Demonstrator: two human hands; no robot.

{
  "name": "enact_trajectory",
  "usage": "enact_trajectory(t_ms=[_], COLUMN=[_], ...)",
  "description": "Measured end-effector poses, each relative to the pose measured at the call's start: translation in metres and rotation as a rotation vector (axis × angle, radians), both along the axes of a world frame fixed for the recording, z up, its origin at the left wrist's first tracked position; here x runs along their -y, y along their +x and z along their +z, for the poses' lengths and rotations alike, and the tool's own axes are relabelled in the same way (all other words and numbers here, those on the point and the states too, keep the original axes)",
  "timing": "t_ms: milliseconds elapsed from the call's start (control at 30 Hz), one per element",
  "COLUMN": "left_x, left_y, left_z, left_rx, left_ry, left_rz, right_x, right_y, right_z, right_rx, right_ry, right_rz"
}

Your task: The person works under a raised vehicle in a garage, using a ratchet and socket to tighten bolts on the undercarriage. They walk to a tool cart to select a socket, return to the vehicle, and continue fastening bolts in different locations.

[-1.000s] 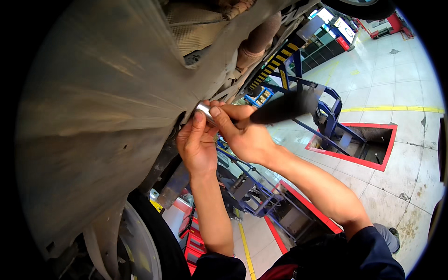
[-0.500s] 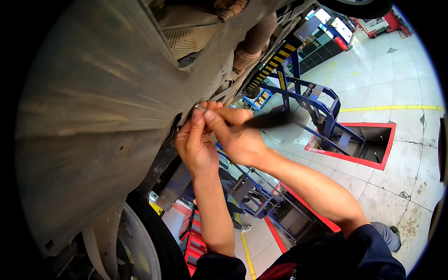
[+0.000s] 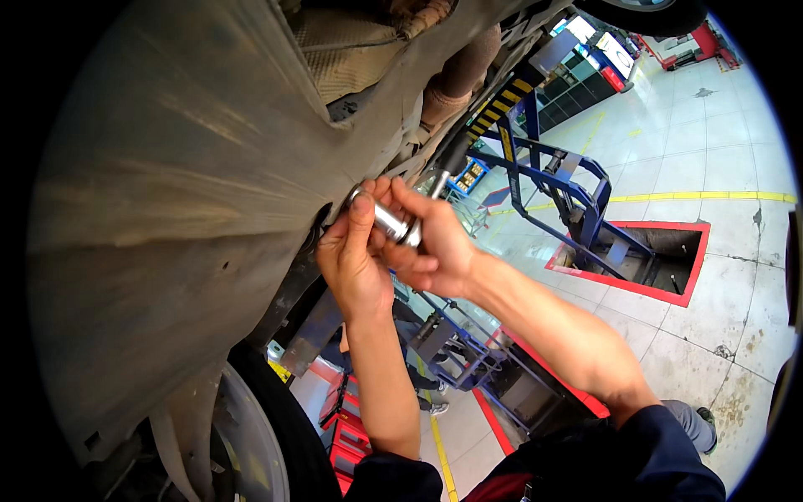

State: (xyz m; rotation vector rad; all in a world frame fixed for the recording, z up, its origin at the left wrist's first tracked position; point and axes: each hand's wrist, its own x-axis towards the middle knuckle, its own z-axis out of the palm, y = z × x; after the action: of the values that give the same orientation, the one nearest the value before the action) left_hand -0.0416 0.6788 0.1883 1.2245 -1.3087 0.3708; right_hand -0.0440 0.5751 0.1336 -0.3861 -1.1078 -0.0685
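Observation:
A shiny socket sits on the head of a ratchet wrench, whose dark handle points up and away to the right. My left hand is closed round the socket, thumb along its near side and fingertips behind it. Round the ratchet's head my right hand is closed, thumb above and fingers below. The socket's far end is up against the grey underbody panel of a raised car, beside a dark round opening. Whether a bolt sits inside the socket is hidden.
A wheel hangs at the lower left. Behind my hands stands a blue scissor lift over a red-edged floor pit. Red tool drawers are low down, near another person's legs and shoe. An exhaust pipe runs overhead.
The ratchet has swung round, its handle now pointing up and away instead of rightward. My right hand has turned with it, exposing the socket. My left hand stays nearly in place.

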Motion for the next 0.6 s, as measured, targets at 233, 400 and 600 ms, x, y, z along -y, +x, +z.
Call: enact_trajectory(t_ms=[233, 400, 600], left_x=[-0.011, -0.009, -0.012], left_y=[0.008, 0.005, 0.005], left_z=[0.004, 0.001, -0.001], left_rx=[0.018, 0.013, 0.013], left_ry=[0.102, 0.085, 0.111], left_rz=[-0.076, -0.076, -0.108], right_x=[0.003, 0.003, 0.006], right_y=[-0.024, -0.026, -0.032], right_z=[-0.013, -0.021, -0.036], right_rx=[-0.278, -0.290, -0.322], right_ry=[0.002, -0.015, -0.036], right_rz=[-0.638, -0.642, -0.726])
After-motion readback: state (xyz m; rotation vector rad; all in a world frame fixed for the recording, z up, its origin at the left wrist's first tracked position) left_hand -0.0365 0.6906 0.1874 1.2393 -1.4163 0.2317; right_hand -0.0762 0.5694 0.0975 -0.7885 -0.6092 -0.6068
